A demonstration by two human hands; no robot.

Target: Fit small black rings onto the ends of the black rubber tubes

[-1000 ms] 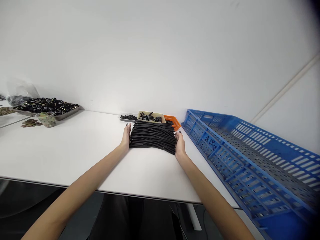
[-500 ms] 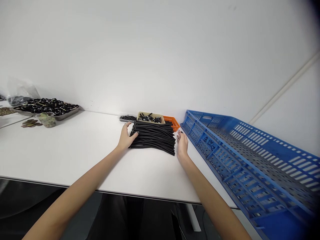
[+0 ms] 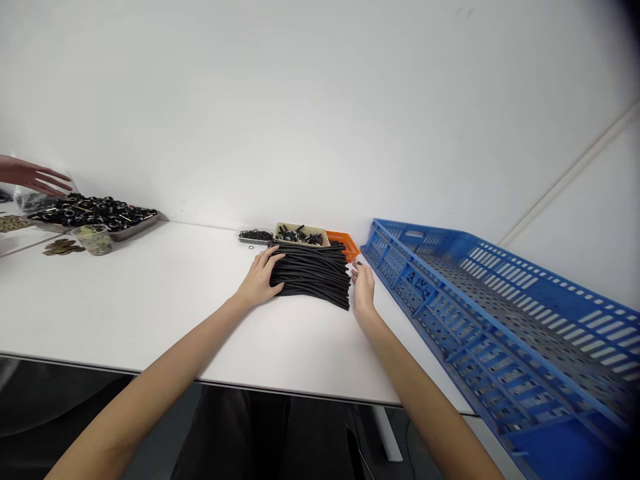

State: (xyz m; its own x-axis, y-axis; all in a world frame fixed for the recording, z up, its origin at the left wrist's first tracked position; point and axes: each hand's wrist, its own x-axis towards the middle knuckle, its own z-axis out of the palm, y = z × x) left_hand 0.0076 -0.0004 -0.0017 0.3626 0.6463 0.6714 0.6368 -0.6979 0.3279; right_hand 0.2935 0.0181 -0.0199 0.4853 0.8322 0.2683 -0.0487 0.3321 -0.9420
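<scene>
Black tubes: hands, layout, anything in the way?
Left hand spread over left ends of black tubes; right hand beside right ends. Tubes roughly parallel on table. Blue crate rightward, apparently not blocking.

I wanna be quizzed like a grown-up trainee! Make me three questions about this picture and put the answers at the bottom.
1. Which of the camera wearer's hands has fingers lying on top of the black cords: left hand or right hand?
2. True or false: the blue crate stands to the right of the cords.
3. Fill in: the basket partly hidden behind the cords is coloured ____.

Key: 1. Left hand. 2. True. 3. Orange.
</scene>
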